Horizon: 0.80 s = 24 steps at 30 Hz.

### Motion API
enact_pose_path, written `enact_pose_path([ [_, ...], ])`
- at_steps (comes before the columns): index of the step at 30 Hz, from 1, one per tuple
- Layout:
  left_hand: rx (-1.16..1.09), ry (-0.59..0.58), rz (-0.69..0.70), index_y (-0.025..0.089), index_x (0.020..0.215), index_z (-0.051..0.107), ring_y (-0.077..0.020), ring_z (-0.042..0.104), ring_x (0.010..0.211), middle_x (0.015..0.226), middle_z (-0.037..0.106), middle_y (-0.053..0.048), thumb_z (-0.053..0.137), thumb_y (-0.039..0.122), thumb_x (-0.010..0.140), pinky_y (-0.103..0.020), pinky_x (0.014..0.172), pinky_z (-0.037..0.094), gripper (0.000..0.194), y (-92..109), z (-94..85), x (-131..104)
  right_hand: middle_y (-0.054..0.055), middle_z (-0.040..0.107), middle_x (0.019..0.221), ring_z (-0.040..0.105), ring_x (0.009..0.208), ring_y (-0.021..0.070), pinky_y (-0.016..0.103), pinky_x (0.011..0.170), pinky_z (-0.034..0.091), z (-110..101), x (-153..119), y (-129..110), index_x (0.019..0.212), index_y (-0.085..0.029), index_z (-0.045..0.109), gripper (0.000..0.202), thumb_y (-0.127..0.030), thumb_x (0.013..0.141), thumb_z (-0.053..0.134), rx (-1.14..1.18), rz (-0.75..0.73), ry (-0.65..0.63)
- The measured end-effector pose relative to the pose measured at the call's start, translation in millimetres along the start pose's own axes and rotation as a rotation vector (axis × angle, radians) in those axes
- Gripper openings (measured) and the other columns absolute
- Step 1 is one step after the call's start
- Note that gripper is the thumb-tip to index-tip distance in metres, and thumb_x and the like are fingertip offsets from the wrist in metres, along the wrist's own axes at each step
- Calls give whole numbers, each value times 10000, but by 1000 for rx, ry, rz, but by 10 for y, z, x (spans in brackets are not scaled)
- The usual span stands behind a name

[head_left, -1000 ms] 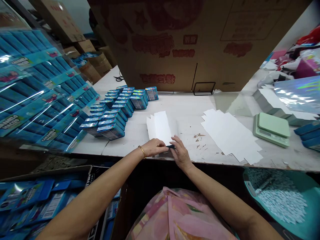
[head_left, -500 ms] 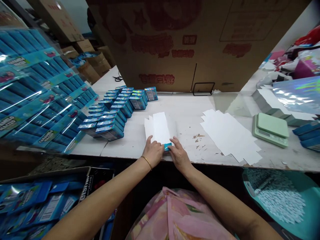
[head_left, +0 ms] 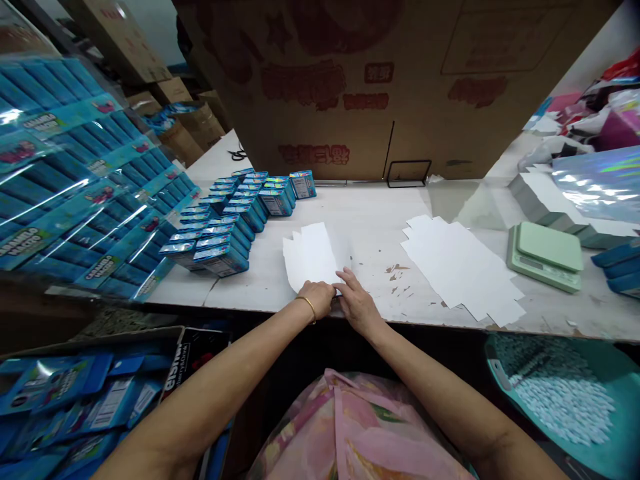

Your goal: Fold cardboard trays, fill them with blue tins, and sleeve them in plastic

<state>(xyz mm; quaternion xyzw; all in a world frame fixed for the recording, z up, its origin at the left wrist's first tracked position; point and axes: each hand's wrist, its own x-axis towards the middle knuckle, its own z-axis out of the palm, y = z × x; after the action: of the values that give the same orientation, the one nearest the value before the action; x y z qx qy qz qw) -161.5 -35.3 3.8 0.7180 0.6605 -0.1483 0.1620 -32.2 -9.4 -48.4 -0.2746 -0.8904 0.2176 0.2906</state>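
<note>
A white cut-out card sheet (head_left: 310,257), partly folded with stepped edges, lies near the table's front edge. My left hand (head_left: 317,298) has its fingers curled over the near end of this card. Close beside it, my right hand (head_left: 359,305) pinches at the card's near right corner, with its index finger stretched a little forward. The fingertips of both hands meet there and hide the edge between them. A faint clear film seems to lie along the card's right side.
Small blue boxes (head_left: 223,257) stand in rows on the left, beside wrapped blue packs (head_left: 95,193). To the right are flat white cards (head_left: 463,270) and a green scale (head_left: 547,253). A large carton (head_left: 350,87) stands behind. Below are a teal basin (head_left: 620,400) and a carton of blue boxes.
My left hand has shifted right and curled its fingers tighter. The card has turned and moved slightly left at its far end. The blue patch between my hands no longer shows.
</note>
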Motion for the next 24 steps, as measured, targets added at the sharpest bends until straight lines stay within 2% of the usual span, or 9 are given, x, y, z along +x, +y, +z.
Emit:
enact_pose_path([
  [3, -9, 8, 10, 167, 902, 584, -228, 604, 857, 869, 647, -97, 535, 158, 691, -337, 746, 439, 216, -10, -1, 21, 118, 434, 1254, 266, 1258, 195, 368, 953, 380, -87, 16, 8, 1081, -133, 498, 342, -59, 785, 345, -78, -13, -49],
  [7, -31, 89, -5, 155, 1025, 521, -211, 598, 867, 873, 640, -107, 483, 180, 753, -332, 770, 415, 276, 13, 71, -65, 103, 531, 1142, 366, 1180, 212, 427, 1007, 246, -227, 56, -36, 1117, -148, 480, 327, -110, 799, 419, -247, -117, -90],
  [10, -41, 148, -21, 154, 928, 565, -223, 587, 884, 855, 640, -112, 391, 159, 793, -373, 796, 383, 220, 36, 102, -146, 68, 599, 958, 476, 1002, 193, 403, 978, 239, -274, 97, -79, 1020, -176, 527, 220, -176, 807, 472, -343, -156, -149],
  [12, -59, 165, -35, 150, 845, 597, -235, 583, 888, 858, 644, -116, 362, 139, 790, -399, 804, 362, 241, 35, 90, -155, 45, 607, 852, 493, 913, 181, 389, 958, 239, -277, 122, -86, 958, -187, 543, 164, -197, 801, 497, -387, -163, -185],
  [14, -87, 144, -42, 155, 797, 621, -238, 588, 872, 844, 654, -110, 389, 140, 767, -402, 800, 355, 235, 11, 58, -116, 32, 605, 793, 490, 893, 178, 388, 956, 222, -270, 143, -70, 923, -190, 550, 136, -187, 795, 506, -423, -174, -205],
  [18, -149, 20, -9, 227, 720, 656, -210, 604, 792, 758, 674, -36, 571, 253, 661, -336, 728, 391, 107, -72, -16, 21, 19, 617, 760, 505, 864, 177, 405, 967, 192, -259, 178, -3, 935, -193, 553, 167, -207, 769, 548, -454, -191, -280],
  [21, -168, -36, 20, 251, 684, 662, -192, 601, 772, 714, 671, -7, 623, 316, 622, -312, 728, 398, 99, -111, -48, 14, 18, 621, 731, 515, 841, 172, 388, 977, 188, -284, 201, 24, 867, -185, 578, 129, -235, 747, 581, -478, -195, -364],
  [23, -189, 35, 44, 248, 717, 663, -189, 588, 824, 762, 671, -16, 576, 352, 683, -331, 794, 383, 140, -150, -40, -81, 21, 623, 752, 505, 892, 176, 383, 987, 172, -320, 214, 2, 818, -185, 589, 68, -207, 761, 559, -498, -227, -395],
  [24, -221, 154, 28, 246, 773, 661, -189, 572, 877, 826, 667, -28, 531, 357, 728, -342, 835, 368, 176, -185, -23, -146, 26, 622, 784, 492, 926, 180, 383, 986, 172, -336, 220, -25, 812, -185, 589, 62, -192, 768, 545, -507, -251, -401],
])
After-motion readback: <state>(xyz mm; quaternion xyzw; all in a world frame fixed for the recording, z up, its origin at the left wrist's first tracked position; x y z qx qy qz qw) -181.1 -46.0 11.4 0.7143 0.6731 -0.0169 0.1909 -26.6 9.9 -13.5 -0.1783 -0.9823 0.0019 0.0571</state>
